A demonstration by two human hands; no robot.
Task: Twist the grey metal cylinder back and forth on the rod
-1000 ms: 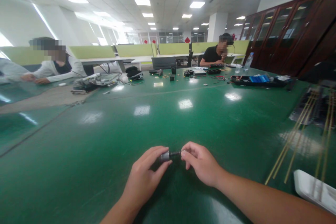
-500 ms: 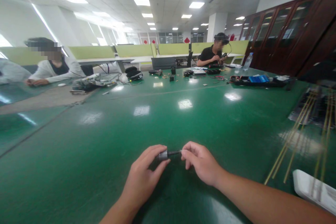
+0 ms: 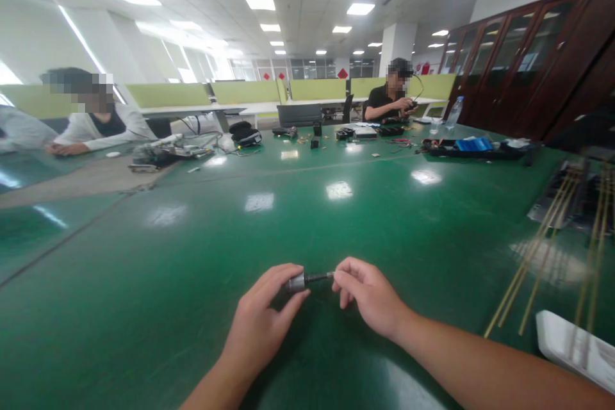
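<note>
A small grey metal cylinder with a thin dark shaft (image 3: 307,280) is held just above the green table (image 3: 202,250) near its front edge. My left hand (image 3: 262,320) is closed round the cylinder's body. My right hand (image 3: 368,295) pinches the far end of the shaft between thumb and fingertips. Both forearms reach in from the bottom of the view.
Thin brass rods (image 3: 538,256) lie at the right over a dark tray (image 3: 567,198). A white object (image 3: 571,346) sits at the bottom right. Far across are a black tray with blue parts (image 3: 473,147), small parts (image 3: 314,139) and cables (image 3: 168,152). Two people sit there.
Both hands and the part have shifted very slightly up and left. The person at the far side has raised their head and hands.
</note>
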